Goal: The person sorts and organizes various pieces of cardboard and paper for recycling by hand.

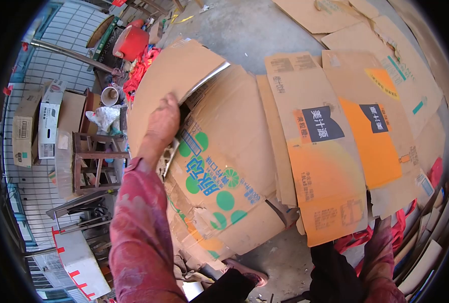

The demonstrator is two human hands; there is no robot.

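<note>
Left hand [163, 121] clamped on the edge of a plain brown sheet [169, 76], fingers curled over it and out of sight behind, back of the hand toward the camera. Sheet raised and tilted at the upper left of the pile, leaning over a flattened green box [224, 171]. Right hand out of sight, only the right sleeve [381, 252] showing at bottom right, reaching up to the ragged lower edge of the orange boxes [330, 177]; grip there impossible to tell. Green box directly beneath the left hand, crumpled and torn at its lower end, overlapped on the right by the two flattened orange boxes lying side by side. More plain cardboard spread over the concrete floor [244, 30] beyond and to the right. Left of the arm, a wooden stool [95, 161] with a white bag [103, 117] on top, white cartons [47, 121] against a tiled wall, a red drum [131, 43] farther back with red cloth [141, 70] beside it. A shoe [247, 275] at the pile's near edge. On the green box, green dots and large blue characters, upside down and not safely readable. On each orange box, a dark label with white "美汁源"; on the nearer one, "果粒橙" alongside. Smaller print too fine to read.
</note>
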